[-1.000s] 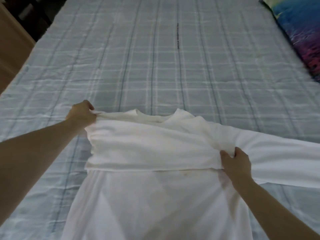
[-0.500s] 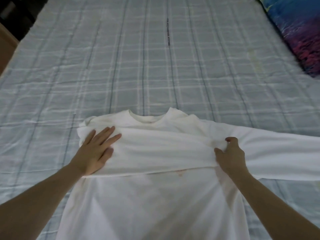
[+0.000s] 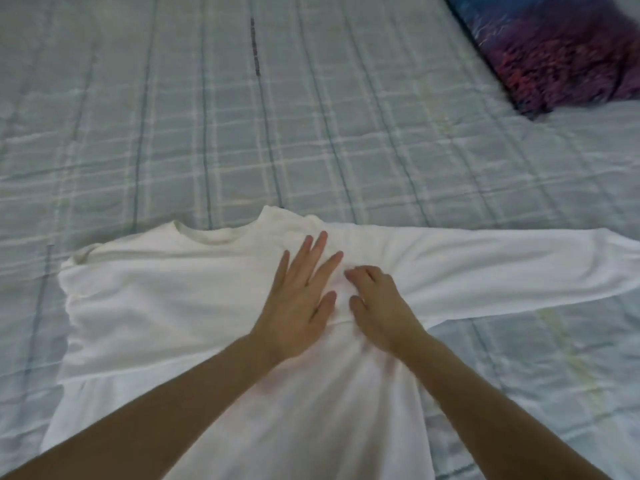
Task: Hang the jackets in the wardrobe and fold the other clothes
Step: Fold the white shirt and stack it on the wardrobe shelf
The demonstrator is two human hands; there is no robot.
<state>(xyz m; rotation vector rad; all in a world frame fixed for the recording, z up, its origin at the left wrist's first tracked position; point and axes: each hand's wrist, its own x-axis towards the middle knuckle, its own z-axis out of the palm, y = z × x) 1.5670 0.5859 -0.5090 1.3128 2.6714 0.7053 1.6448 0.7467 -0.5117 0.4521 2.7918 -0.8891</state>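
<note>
Bedsheet [image 3: 311,116], pale blue plaid, fills nearly the whole head view; the white long-sleeved shirt [image 3: 166,306] lies flat on it at centre to 6 o'clock, neckline toward 12. Its one sleeve [image 3: 485,268] stretches straight out toward 3 o'clock and runs past the frame edge; the other sleeve lies folded across the chest as a band. Left hand [image 3: 298,306] rests flat on the chest at centre, fingers straight and spread, holding nothing. Right hand [image 3: 377,306] sits just beside it at the armpit area, fingers curled down onto the cloth; cannot tell whether it pinches fabric or only presses. Both forearms cover much of the lower shirt body. Colourful blue-purple pillow [image 3: 561,46] at 1–2 o'clock, well apart from the shirt.
</note>
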